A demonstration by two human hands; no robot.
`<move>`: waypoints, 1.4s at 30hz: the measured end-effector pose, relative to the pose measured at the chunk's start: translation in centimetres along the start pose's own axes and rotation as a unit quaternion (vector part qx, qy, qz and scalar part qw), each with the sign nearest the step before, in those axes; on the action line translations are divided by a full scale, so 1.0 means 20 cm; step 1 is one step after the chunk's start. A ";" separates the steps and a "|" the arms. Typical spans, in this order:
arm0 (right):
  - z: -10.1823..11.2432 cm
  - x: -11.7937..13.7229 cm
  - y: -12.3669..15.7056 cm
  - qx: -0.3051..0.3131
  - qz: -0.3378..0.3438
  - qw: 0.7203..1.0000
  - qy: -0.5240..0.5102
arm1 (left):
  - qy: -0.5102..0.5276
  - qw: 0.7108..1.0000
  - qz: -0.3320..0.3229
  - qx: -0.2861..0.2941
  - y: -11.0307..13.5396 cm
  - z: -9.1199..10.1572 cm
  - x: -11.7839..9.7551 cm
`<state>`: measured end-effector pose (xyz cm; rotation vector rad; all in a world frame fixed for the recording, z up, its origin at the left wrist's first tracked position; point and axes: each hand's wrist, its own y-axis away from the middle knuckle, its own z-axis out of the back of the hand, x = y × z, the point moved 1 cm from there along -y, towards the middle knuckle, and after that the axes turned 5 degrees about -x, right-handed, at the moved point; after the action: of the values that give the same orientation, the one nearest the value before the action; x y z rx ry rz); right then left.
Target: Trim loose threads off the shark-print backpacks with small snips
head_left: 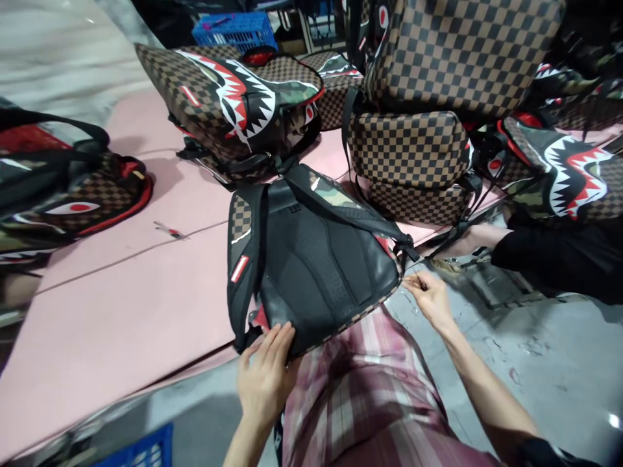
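A backpack (311, 259) lies back-side up at the near edge of the pink table (126, 285), black padding and straps showing, with brown check sides. My left hand (265, 373) rests on its bottom edge, fingers laid flat and close together against the rim. My right hand (428, 295) is at the bag's right corner, just below a strap buckle (406, 250). Its fingers are curled in a pinch on something I cannot make out. My plaid-clad lap (365, 389) is just under the bag.
Several more check-and-shark-mouth backpacks (238, 104) are piled at the back and right (418, 130), and another lies at the left edge (63, 188). A small tool (168, 229) lies on the table. Blue crates (233, 29) sit behind and lower left (141, 451). A person in black (549, 256) sits at right.
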<state>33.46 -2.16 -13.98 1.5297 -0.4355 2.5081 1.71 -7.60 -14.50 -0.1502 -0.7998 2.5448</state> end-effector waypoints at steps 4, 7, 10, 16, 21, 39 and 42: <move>0.11 -0.07 -0.05 0.149 -0.022 0.988 -0.018 | -0.003 0.998 0.032 0.059 0.09 0.09 0.03; 0.08 -0.05 -0.10 0.120 -0.030 0.992 -0.036 | 0.059 0.987 0.098 0.114 0.07 0.11 0.03; -0.02 0.01 -0.22 0.043 -0.025 0.998 -0.034 | 0.183 0.925 0.285 0.173 -0.01 0.10 0.05; -0.24 -0.02 -0.37 0.001 -0.223 0.949 -0.222 | 0.451 0.587 0.671 0.048 -0.24 0.08 0.03; -0.26 -0.09 -0.37 0.042 -0.301 0.907 -0.291 | 0.504 0.450 0.735 -0.059 -0.34 0.06 0.01; -0.25 -0.12 -0.38 0.024 -0.357 0.871 -0.336 | 0.618 0.423 0.599 0.283 -0.25 0.10 0.00; -0.27 -0.12 -0.38 0.019 -0.336 0.882 -0.330 | 0.590 0.462 0.625 0.218 -0.23 0.06 0.02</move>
<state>32.19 6.78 -17.21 2.0737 0.0833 1.4511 2.92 -4.73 -10.86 -2.7340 0.9303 2.3541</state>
